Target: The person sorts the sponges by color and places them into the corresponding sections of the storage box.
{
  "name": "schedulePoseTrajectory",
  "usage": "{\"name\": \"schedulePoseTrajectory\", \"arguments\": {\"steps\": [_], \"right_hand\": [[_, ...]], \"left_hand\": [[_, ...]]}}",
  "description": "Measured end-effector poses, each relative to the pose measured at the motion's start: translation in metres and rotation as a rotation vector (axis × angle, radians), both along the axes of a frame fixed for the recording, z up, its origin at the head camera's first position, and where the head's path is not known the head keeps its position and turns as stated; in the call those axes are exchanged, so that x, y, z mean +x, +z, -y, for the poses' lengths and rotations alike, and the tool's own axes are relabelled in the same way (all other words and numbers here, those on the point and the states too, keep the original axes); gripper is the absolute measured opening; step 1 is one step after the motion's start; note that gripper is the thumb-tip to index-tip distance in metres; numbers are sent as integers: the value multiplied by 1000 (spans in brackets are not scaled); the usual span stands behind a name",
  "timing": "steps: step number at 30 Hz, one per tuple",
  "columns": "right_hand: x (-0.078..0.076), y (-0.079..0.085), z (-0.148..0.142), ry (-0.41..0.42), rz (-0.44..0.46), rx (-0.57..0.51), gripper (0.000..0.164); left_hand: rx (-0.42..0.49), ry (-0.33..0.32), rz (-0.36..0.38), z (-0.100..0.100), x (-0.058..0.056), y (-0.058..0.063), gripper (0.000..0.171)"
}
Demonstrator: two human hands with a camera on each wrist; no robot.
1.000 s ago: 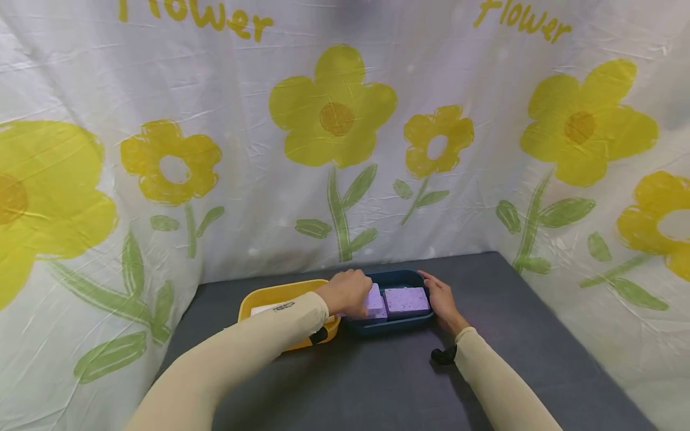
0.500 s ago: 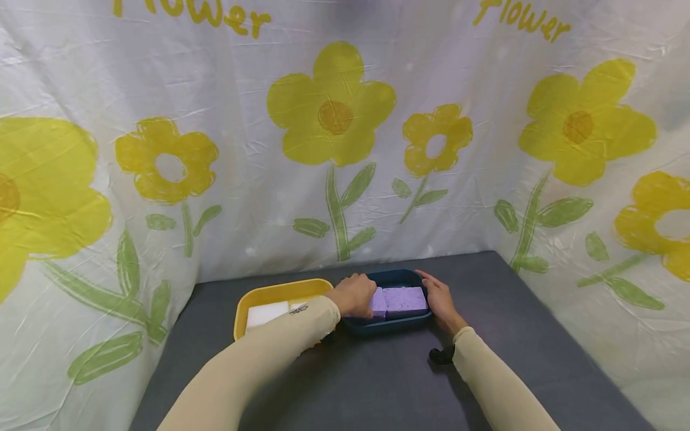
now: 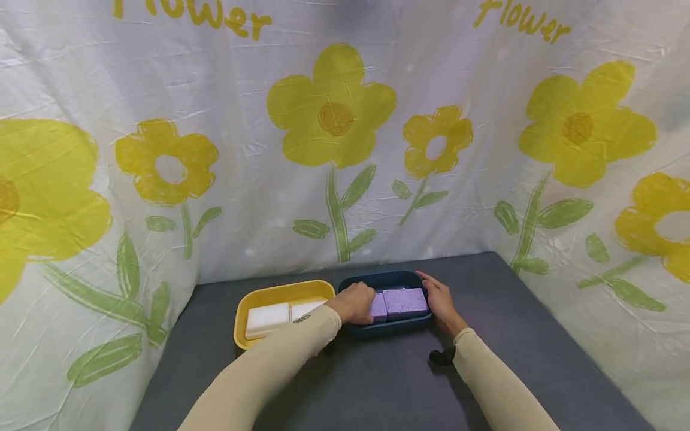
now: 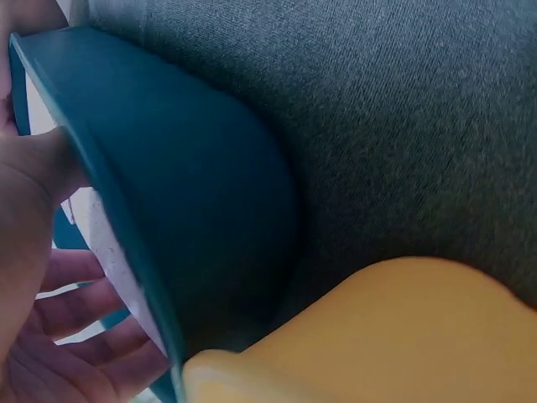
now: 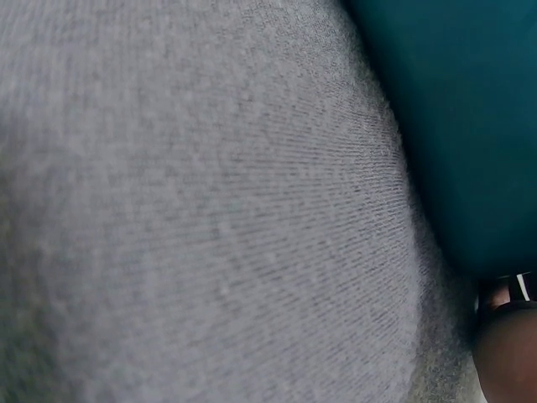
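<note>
My left hand (image 3: 354, 303) reaches down into a dark blue tray (image 3: 390, 327). It grips a purple sponge (image 3: 379, 307), mostly hidden beneath the hand in the head view. The left wrist view shows the thumb near the tray rim and the fingers spread against the pale sponge (image 4: 113, 260). A second purple sponge (image 3: 405, 301) lies to the right in the same tray. At the tray's right end my right hand (image 3: 443, 304) holds the rim and outer wall. The right wrist view catches just a bit of that hand beside the tray wall (image 5: 470, 126).
Left of the blue tray stands a yellow tray (image 3: 286, 290), close beside it. Two white sponge-like blocks (image 3: 268, 318) lie in it, one partly covered by the left sleeve. Both trays sit on a dark grey tabletop (image 3: 377, 383), before a flower-printed curtain (image 3: 242, 227).
My left hand has lowered the purple sponge from on top of another into the blue tray. The left forearm shifted right, uncovering the white blocks. The right hand stays put.
</note>
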State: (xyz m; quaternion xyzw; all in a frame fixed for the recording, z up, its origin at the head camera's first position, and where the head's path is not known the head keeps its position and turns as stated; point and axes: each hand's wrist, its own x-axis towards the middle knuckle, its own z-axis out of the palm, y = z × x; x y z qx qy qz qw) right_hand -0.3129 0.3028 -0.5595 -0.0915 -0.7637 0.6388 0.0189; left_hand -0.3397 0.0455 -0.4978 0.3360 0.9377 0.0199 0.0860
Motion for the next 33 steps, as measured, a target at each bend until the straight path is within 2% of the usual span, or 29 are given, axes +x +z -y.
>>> {"name": "schedulePoseTrajectory", "arguments": {"steps": [2, 4, 7, 9, 12, 15, 17, 22, 27, 33], "right_hand": [[0, 1, 0, 3, 3, -4, 49], [-1, 1, 0, 3, 1, -7, 49], [-2, 1, 0, 0, -2, -8, 48], [-2, 1, -1, 4, -3, 0, 48], [-3, 1, 0, 13, 1, 2, 49], [-4, 1, 0, 19, -1, -4, 49], [-5, 1, -1, 19, -3, -6, 49], [-8, 4, -7, 25, -3, 8, 50], [-4, 8, -18, 25, -15, 72, 52], [5, 16, -29, 7, -66, 166, 54]], "left_hand": [[12, 7, 5, -1, -6, -9, 41], [36, 1, -19, -1, -20, -31, 44], [73, -10, -44, 0, -30, -52, 51], [103, -12, -70, 2, -32, -60, 54], [141, 9, -71, 8, -16, -44, 63], [191, 52, -58, 13, 3, -20, 70], [240, 72, -72, 18, 8, -12, 71], [420, 142, -102, 32, 10, -5, 61], [607, 232, -114, 51, 16, 0, 52], [685, 329, -224, 90, 26, 13, 47]]}}
